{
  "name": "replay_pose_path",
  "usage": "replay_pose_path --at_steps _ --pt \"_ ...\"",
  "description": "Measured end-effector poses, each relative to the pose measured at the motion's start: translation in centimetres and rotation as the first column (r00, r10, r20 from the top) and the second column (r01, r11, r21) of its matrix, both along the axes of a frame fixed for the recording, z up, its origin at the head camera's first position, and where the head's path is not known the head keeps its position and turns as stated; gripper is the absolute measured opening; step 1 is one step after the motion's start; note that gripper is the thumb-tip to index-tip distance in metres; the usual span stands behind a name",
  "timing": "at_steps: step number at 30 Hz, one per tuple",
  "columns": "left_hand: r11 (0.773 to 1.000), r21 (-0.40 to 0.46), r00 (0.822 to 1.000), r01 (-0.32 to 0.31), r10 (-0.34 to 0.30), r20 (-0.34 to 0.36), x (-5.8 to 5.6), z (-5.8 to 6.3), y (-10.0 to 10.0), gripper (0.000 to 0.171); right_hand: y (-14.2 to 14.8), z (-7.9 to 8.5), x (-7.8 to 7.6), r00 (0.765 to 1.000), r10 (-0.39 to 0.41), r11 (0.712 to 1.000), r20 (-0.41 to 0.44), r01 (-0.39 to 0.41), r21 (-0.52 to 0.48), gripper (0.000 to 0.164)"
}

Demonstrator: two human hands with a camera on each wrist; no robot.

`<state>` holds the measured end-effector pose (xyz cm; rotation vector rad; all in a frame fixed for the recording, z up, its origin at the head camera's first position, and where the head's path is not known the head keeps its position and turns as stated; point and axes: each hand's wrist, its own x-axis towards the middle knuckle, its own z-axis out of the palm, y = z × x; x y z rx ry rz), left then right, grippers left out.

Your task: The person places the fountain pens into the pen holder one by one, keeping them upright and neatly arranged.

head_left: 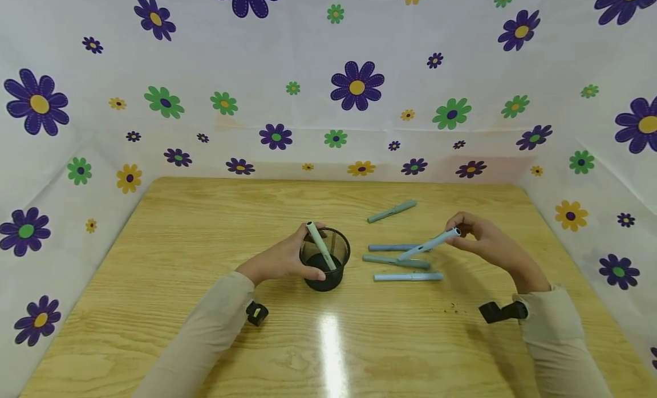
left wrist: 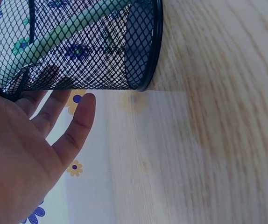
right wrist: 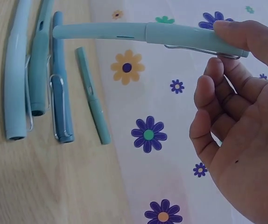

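My left hand (head_left: pixel 284 258) grips a black mesh pen cup (head_left: pixel 323 282) near its rim, thumb on the near side and other fingers around the far side. Inside the cup a pale green pen (head_left: pixel 321 247) leans, its upper end above the rim. With thumb and fingertips my right hand (head_left: pixel 490 247) pinches a light blue pen (right wrist: pixel 180 36) by its clip end, tilted over the table. Below its lower end lie a blue pen (head_left: pixel 384 248), a grey-green pen (head_left: pixel 382 260) and another light blue pen (head_left: pixel 405 277), roughly side by side.
Farther back on the wooden table (head_left: pixel 215 215) lies one more green pen (head_left: pixel 392 211), set at an angle. Small dark specks (head_left: pixel 451 309) dot the surface at the right. A white flowered cloth (head_left: pixel 308 113) stands behind the table and along its sides.
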<state>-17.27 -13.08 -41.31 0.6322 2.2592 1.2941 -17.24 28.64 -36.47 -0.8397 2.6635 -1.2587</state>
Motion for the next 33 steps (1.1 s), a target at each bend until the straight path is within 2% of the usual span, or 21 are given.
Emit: replay_pose_path --at_steps 5,10,23,30,33 --pt "1.0 -0.001 1.0 0.0 0.0 -0.006 0.0 -0.1 -0.2 0.102 -0.2 0.9 0.1 0.999 0.045 0.995 0.007 -0.044 -0.088 0.009" --pt "1.0 -0.002 1.0 0.002 -0.002 -0.011 -0.1 -0.3 -0.2 0.103 -0.8 1.9 -0.1 0.997 0.08 0.986 -0.016 -0.081 -0.147 0.017" --pt "1.0 -0.009 1.0 -0.003 0.003 -0.023 -0.2 0.0 -0.1 0.1 -3.6 4.5 -0.5 0.987 0.153 0.97 -0.039 -0.158 -0.186 0.02" --pt "1.0 -0.003 1.0 -0.002 0.002 -0.006 -0.1 0.0 -0.1 0.098 -5.2 5.0 -0.8 0.971 0.237 0.948 -0.044 -0.241 -0.21 0.018" --pt "1.0 0.006 1.0 0.001 -0.001 -0.005 -0.1 -0.1 -0.1 0.098 -5.8 5.1 -0.9 0.969 0.246 0.948 -0.035 -0.248 -0.201 0.017"
